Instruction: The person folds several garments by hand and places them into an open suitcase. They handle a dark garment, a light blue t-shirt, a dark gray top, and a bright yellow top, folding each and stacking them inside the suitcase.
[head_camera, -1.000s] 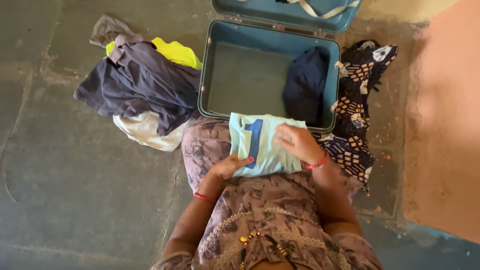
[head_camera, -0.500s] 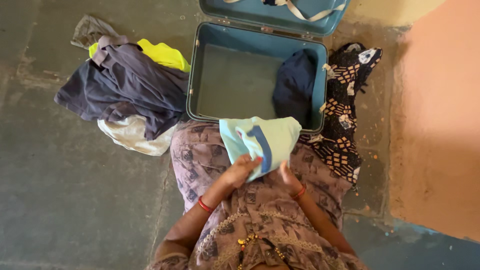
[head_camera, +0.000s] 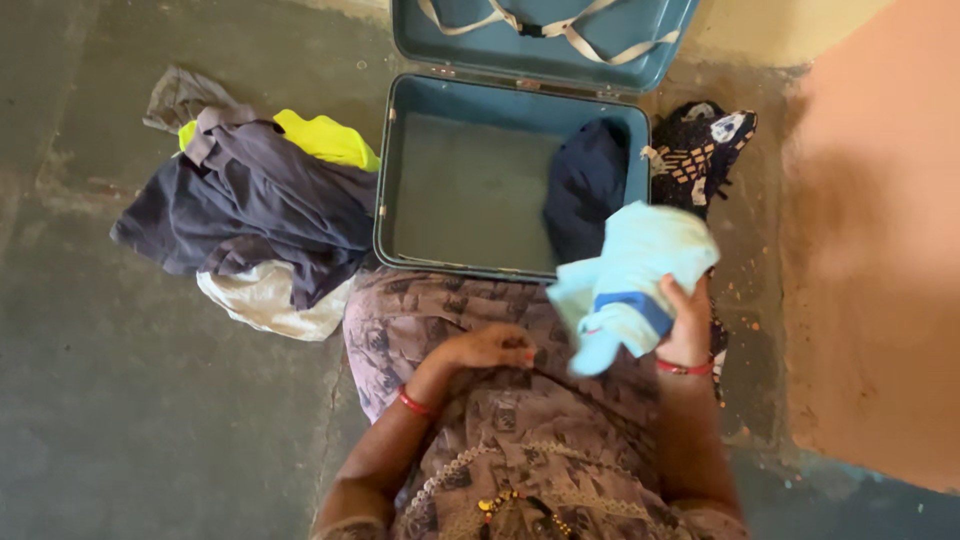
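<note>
Light-blue folded garment (head_camera: 632, 278), marked with a darker blue stripe, hangs bunched in the right hand (head_camera: 688, 318), whose fingers are closed around its right edge. It is lifted off the lap and sits above the near right corner of the suitcase (head_camera: 468, 180), partly overlapping the rim there. The left hand (head_camera: 490, 347) lies on the patterned dress (head_camera: 500, 400) over the lap, fingers loosely curled and gripping nothing; it is well apart from the garment. Both wrists carry red bangles.

The suitcase is teal, lying open on the floor (head_camera: 150, 400) just in front of the person's knees, its lid (head_camera: 540, 35) thrown back with pale straps crossing its inside. Inside the case, against the right wall, lies a dark navy folded cloth (head_camera: 585, 185); the remaining base of the case is bare grey lining. The light-blue garment's upper part is just beside this navy cloth in the view.

To the right of the suitcase, a dark printed fabric (head_camera: 700, 145) with orange and white patterns lies on the floor, partly behind the raised garment. To the left of the suitcase lies a heap of clothes: a dark grey-blue garment (head_camera: 255, 205) on top, a bright yellow piece (head_camera: 325, 138) touching the suitcase's left side, a white piece (head_camera: 262, 300) beneath, and a grey one (head_camera: 180, 95) at the far edge. An orange-toned wall (head_camera: 880, 250) rises along the right.
</note>
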